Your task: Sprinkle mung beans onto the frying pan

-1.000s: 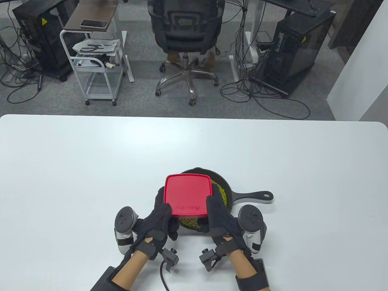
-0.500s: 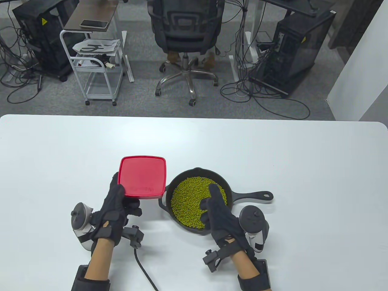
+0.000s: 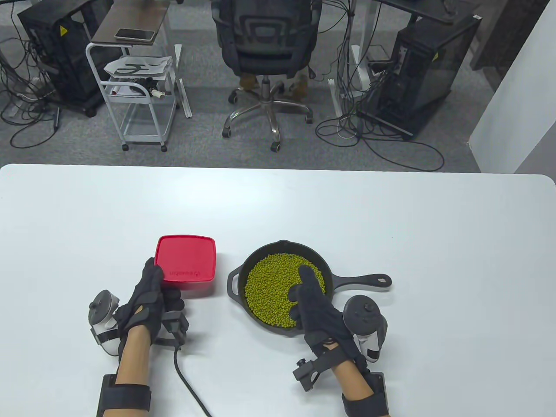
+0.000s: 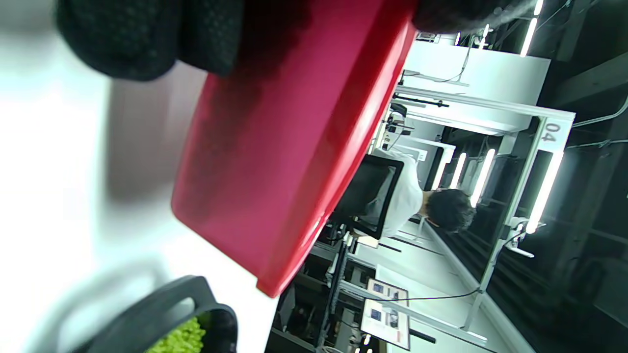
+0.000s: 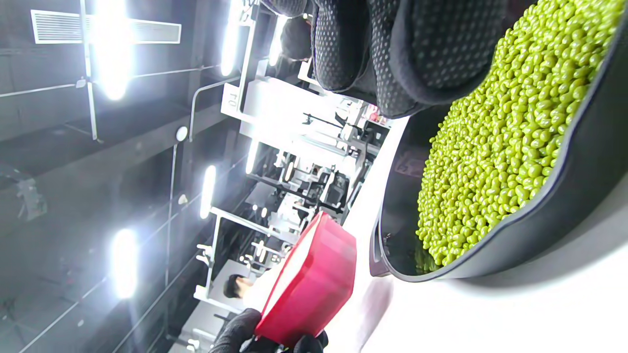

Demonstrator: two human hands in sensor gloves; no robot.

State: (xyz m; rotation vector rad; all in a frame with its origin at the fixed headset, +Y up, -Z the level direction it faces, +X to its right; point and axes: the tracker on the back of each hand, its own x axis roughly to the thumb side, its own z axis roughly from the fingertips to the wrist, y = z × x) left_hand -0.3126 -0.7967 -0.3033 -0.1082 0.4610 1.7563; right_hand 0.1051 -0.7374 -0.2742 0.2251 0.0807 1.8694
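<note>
The beans (image 3: 278,290) fill the pan (image 3: 343,281) at mid-table. My right hand (image 3: 313,304) hovers over them, fingers loose, probably to spread them. My left hand (image 3: 147,291) grips the red box (image 3: 186,263), which has dropped left since half a second ago, clear of the pan.

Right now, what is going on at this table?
A person in sensor gloves works with mung beans in a black frying pan. The left hand holds a red container, bottom up, beside the pan. The right hand hovers over the beans, which already cover most of the pan.
</note>
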